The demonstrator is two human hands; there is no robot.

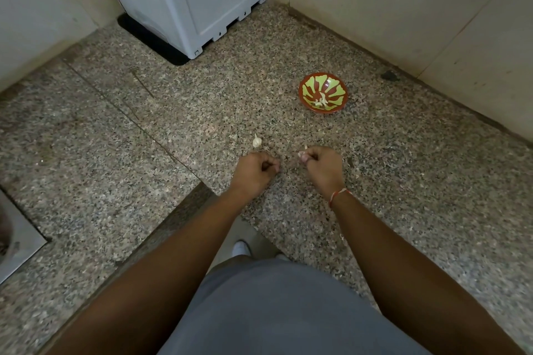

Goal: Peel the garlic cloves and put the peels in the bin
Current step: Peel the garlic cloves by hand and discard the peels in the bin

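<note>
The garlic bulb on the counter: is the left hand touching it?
Apart. The head view shows bare speckled counter between the garlic bulb and the knuckles of the left hand.

One head-worn view looks steeply down over the granite counter point(403, 181) corner.

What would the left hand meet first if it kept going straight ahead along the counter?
Probably the garlic bulb, lying just beyond the left hand on the granite counter. It sits slightly off the knuckles' line, so the hand may only graze it.
</note>
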